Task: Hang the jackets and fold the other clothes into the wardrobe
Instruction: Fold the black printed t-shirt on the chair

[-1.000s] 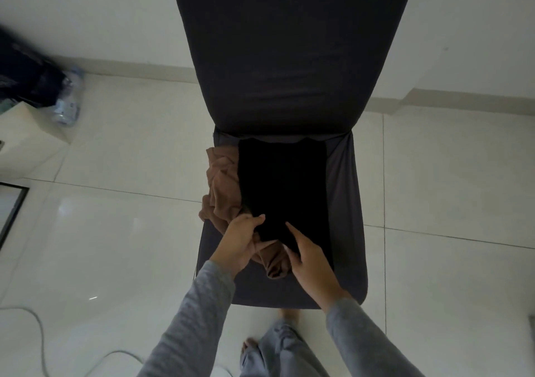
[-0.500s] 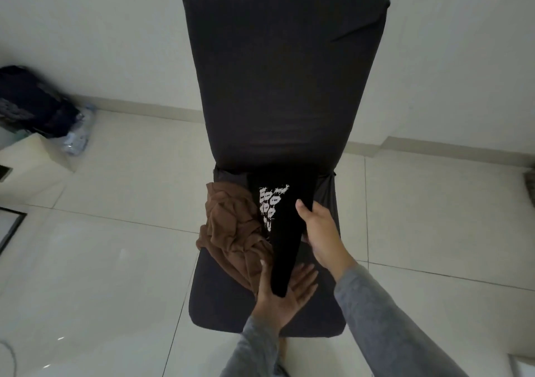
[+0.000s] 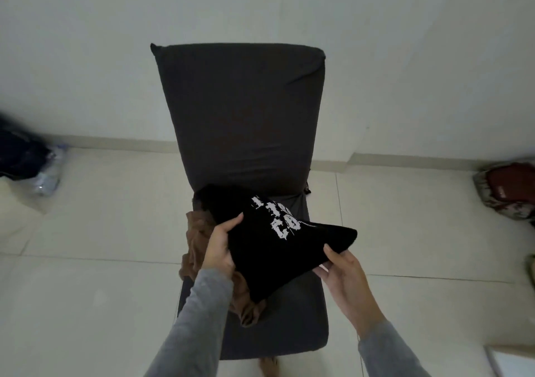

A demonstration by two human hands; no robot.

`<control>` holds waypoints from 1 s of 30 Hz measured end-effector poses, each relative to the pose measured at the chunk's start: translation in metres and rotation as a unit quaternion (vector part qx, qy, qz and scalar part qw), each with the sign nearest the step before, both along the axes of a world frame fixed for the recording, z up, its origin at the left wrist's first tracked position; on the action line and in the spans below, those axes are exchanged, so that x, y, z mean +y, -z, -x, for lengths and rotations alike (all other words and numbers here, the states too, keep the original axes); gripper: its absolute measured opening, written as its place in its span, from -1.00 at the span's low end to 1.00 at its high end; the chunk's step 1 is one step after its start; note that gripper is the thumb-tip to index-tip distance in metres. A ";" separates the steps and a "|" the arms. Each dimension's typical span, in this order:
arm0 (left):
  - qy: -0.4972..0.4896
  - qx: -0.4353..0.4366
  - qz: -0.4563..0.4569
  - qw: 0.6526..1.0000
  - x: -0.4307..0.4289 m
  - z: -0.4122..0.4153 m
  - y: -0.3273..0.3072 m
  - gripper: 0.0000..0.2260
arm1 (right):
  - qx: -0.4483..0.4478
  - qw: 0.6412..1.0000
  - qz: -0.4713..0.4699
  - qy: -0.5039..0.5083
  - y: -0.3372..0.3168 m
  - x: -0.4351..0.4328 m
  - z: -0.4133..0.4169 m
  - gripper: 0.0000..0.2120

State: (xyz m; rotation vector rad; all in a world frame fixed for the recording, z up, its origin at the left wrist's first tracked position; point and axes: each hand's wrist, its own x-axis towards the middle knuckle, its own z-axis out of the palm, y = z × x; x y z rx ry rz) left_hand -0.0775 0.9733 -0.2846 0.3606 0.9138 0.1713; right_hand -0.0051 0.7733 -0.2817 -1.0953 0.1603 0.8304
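A folded black cloth garment with white block lettering [image 3: 269, 261] was held up over the seat of a dark grey fabric-covered chair [image 3: 240, 116], tilted so its right corner pointed out past the seat's edge. The left grip [image 3: 220, 246] clasped the garment's left edge, thumb on top and fingers tucked underneath. The right grip [image 3: 344, 278] pinched the lower right edge the same way, thumb over the cloth and fingers below it. Both arms wore grey knit sleeves [image 3: 202, 313]. A crumpled brown soft garment [image 3: 195, 246] lay heaped on the left side of the seat, partly under the black one; whether the two touched could not be told. The chair stood on pale glossy floor tiles [image 3: 86, 261] near a white wall. At the far left sat a dark, blurred shape, possibly a bag [image 3: 20, 156].
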 end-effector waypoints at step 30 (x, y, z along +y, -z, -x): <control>0.241 -0.198 -0.182 0.932 0.061 0.125 -0.206 -0.64 | -0.019 0.998 -0.043 -0.034 -0.196 0.030 0.103 -0.54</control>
